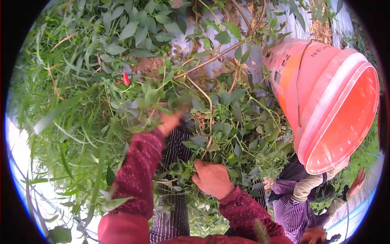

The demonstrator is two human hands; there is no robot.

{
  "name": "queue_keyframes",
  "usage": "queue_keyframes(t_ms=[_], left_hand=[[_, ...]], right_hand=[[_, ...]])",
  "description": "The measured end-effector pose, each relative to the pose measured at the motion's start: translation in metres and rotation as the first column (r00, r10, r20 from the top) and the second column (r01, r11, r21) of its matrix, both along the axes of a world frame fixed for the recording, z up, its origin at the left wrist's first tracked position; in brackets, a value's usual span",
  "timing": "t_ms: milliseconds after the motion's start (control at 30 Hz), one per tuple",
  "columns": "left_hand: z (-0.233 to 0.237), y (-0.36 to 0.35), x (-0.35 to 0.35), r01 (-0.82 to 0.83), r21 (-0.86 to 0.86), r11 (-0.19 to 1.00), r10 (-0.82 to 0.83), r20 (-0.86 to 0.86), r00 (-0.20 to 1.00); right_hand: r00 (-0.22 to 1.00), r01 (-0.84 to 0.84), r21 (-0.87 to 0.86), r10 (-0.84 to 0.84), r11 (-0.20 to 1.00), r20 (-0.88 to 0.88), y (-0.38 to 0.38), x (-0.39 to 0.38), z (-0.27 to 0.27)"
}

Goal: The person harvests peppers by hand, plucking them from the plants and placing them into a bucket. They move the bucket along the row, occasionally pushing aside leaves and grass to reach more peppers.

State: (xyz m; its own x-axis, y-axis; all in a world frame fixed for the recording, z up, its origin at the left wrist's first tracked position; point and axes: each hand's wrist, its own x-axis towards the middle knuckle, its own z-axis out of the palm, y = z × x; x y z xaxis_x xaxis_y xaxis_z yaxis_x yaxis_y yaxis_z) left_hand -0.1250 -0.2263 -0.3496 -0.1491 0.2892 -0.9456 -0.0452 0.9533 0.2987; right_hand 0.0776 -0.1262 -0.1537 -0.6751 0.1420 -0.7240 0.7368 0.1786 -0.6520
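Note:
My left hand (171, 121) reaches in among the leaves of a pepper plant (152, 95). Motion blur and foliage hide its fingers. Lower and to the right, my right hand (214, 179) is closed, thumb uppermost, at the lower end of a bent plant stem (210, 118). Leaves cover part of what it grips. A small red chilli pepper (126, 79) shows in the greenery up and left of my left hand.
A pink plastic bucket (284, 77) with a wire handle lies tilted at the right, its mouth facing lower right. Below it, a person in a striped garment (286, 207) is close by. Tall grass (81, 134) fills the left; pale plastic sheeting (178, 42) covers ground at the top.

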Motion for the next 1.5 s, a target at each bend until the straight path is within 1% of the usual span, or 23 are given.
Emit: queue_keyframes(t_ms=[33,100,167,200,267,300,367,400,467,533,600,667,733,767,833,900,1000,1100,1200,1267,1367,1433,1500], left_hand=[[0.035,0.023,0.027,-0.378,-0.209,0.902,0.414,0.169,0.895],[0.047,-0.005,0.057,0.039,0.124,0.992,-0.067,0.228,0.971],[0.105,0.033,0.062,-0.013,0.065,0.998,-0.02,0.476,0.879],[0.099,0.018,0.067,-0.054,-0.054,0.997,0.074,0.487,0.87],[0.097,-0.01,0.065,0.155,0.11,0.982,-0.183,0.337,0.924],[0.098,-0.012,0.064,0.164,0.107,0.981,-0.19,0.331,0.924],[0.103,-0.013,0.052,0.303,0.413,0.859,-0.413,0.209,0.886],[0.118,0.003,0.042,0.318,0.406,0.857,-0.421,0.194,0.886],[0.162,0.061,0.026,0.577,0.307,0.757,-0.486,-0.325,0.811],[0.163,0.093,-0.003,0.097,0.185,0.978,-0.095,-0.019,0.995],[0.156,0.124,-0.039,-0.108,0.243,0.964,0.13,-0.077,0.989],[0.132,0.14,-0.08,0.219,0.266,0.939,-0.023,-0.585,0.81],[0.106,0.132,-0.117,0.732,-0.067,0.678,-0.379,-0.886,0.269],[0.1,0.122,-0.123,0.734,-0.067,0.676,-0.383,-0.883,0.272],[0.081,0.106,-0.137,0.728,-0.463,0.505,-0.678,-0.735,0.003],[0.066,0.093,-0.149,0.754,-0.551,0.357,-0.862,-0.506,0.039],[0.072,0.077,-0.141,0.768,-0.531,0.359,-0.888,-0.449,0.105],[0.102,0.063,-0.132,0.76,-0.261,0.595,-0.539,-0.831,0.136],[0.134,0.044,-0.133,0.691,-0.258,0.675,-0.575,-0.771,0.274],[0.153,0.038,-0.132,0.703,-0.222,0.676,-0.518,-0.822,0.239],[0.18,0.033,-0.129,0.738,-0.387,0.552,-0.68,-0.721,0.131],[0.196,0.028,-0.126,0.805,-0.267,0.529,-0.587,-0.8,0.121],[0.205,0.02,-0.132,0.783,-0.454,0.426,-0.686,-0.726,-0.048]], right_hand=[[1.0,-0.014,0.013,0.014,1.0,0.003,0.0,-0.002,0.002],[1.0,-0.013,0.024,0.014,1.0,-0.016,0.0,-0.002,0.002],[0.999,-0.012,0.039,0.013,0.999,-0.029,0.002,-0.001,0.003],[1.0,-0.024,-0.01,0.024,1.0,-0.014,0.003,-0.002,0.004],[1.0,-0.026,-0.059,0.026,0.998,-0.009,0.002,-0.003,0.004],[0.999,-0.007,-0.06,0.005,0.998,-0.034,0.0,-0.002,0.005],[0.996,0.021,-0.064,-0.027,0.998,-0.086,-0.001,-0.007,0.008],[0.997,-0.013,-0.074,0.007,0.997,-0.078,0.001,-0.008,0.01],[0.997,-0.044,-0.084,0.038,0.995,-0.071,0.001,-0.007,0.01],[0.996,-0.074,-0.053,0.072,0.996,-0.046,-0.004,-0.004,0.004],[0.993,-0.107,-0.015,0.107,0.994,-0.043,-0.007,-0.005,0.005],[0.986,-0.154,0.018,0.155,0.988,-0.058,-0.005,-0.008,0.006],[0.99,-0.13,-0.019,0.128,0.991,-0.053,-0.003,-0.008,0.009],[0.991,-0.127,-0.024,0.126,0.992,-0.049,-0.003,-0.008,0.01],[0.986,-0.166,-0.036,0.165,0.985,-0.03,-0.003,-0.011,0.009],[0.992,-0.108,0.011,0.108,0.994,-0.067,-0.005,-0.009,0.008],[0.994,-0.056,0.022,0.057,0.998,-0.089,-0.011,-0.007,0.007],[0.996,-0.023,0.012,0.024,1.0,-0.089,-0.015,-0.009,0.006],[0.994,-0.017,0.03,0.021,0.999,-0.106,-0.01,-0.01,0.009],[0.991,-0.04,0.047,0.045,0.998,-0.123,-0.003,-0.012,0.011],[0.989,0.037,0.082,-0.025,0.996,-0.144,-0.001,-0.013,0.013],[0.981,0.073,0.039,-0.064,0.997,-0.182,-0.003,-0.016,0.016],[0.957,0.151,0.046,-0.135,0.987,-0.255,-0.015,-0.012,0.013]])
